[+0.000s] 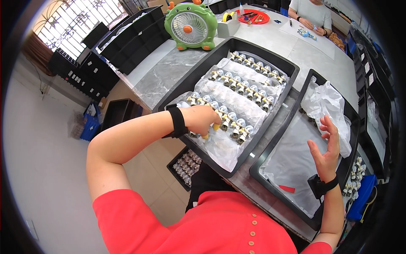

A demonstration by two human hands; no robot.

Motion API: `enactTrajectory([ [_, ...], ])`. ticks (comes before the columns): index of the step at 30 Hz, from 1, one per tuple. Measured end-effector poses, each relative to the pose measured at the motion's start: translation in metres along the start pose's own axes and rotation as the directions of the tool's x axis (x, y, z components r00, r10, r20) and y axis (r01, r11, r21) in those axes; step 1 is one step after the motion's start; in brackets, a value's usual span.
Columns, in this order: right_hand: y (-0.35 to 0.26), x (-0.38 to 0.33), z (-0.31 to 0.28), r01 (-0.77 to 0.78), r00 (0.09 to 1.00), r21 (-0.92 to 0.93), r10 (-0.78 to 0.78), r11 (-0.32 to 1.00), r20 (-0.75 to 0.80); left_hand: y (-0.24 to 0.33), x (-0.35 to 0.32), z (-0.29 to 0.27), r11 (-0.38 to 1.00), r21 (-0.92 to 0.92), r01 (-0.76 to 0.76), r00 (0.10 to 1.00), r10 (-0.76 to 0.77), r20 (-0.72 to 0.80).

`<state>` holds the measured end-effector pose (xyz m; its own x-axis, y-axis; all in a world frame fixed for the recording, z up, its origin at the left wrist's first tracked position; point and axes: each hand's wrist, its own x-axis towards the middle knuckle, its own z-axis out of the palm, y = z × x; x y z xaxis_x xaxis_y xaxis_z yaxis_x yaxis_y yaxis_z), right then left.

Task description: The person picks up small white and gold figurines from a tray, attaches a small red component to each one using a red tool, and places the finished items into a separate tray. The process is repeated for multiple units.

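My left hand (201,120), with yellow covers on its fingertips, reaches down into the left black tray (228,42). Its fingers bend in at the nearest row of small figurines (228,120); what they grip is hidden under the hand. These figurines have pale blue-white heads, white-and-yellow bodies and dark bases, and lie in rows between sheets of white tissue paper (230,99). Over the right black tray (311,73), my right hand (327,154) is raised open, fingers apart and holding nothing. Crumpled tissue paper (325,101) lies beyond it, partly covering some figurines.
A green fan (191,26) stands behind the left tray. A red strip (287,189) lies on the right tray's lining. Across the table, another person (313,19) handles small blue pieces near a red dish (253,17). A bin of figurines (186,167) sits on the floor.
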<state>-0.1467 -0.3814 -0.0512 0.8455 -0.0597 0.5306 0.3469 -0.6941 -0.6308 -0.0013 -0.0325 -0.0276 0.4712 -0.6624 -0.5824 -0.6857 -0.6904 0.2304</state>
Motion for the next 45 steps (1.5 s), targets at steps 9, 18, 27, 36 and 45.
enactTrajectory([
  [9, -0.006, 0.003, 0.001, -0.018, 1.000, -0.005, 0.018, 1.000, 0.014, -0.001, 0.002, 0.010, 0.987, 0.156, -0.028, 0.999, 0.031, -0.014],
  [18, 0.004, 0.004, -0.005, 0.020, 0.999, 0.023, -0.021, 1.000, 0.045, -0.006, 0.002, 0.017, 0.984, 0.110, -0.143, 0.968, 0.162, -0.190],
  [27, 0.026, -0.014, 0.012, -0.045, 0.951, 0.017, 0.038, 0.999, 0.308, 0.019, -0.011, -0.009, 0.984, 0.164, -0.062, 0.993, 0.078, -0.089],
  [36, 0.080, -0.016, 0.018, -0.228, 0.826, -0.398, 0.393, 0.889, 0.404, 0.118, 0.003, -0.039, 0.845, -0.045, -0.532, 0.787, 0.475, -0.393],
  [45, 0.108, 0.036, 0.000, -0.298, 0.944, -0.378, 0.331, 0.877, 0.022, 0.165, 0.047, -0.022, 0.443, -0.692, -0.570, 0.779, 0.560, -0.283],
])
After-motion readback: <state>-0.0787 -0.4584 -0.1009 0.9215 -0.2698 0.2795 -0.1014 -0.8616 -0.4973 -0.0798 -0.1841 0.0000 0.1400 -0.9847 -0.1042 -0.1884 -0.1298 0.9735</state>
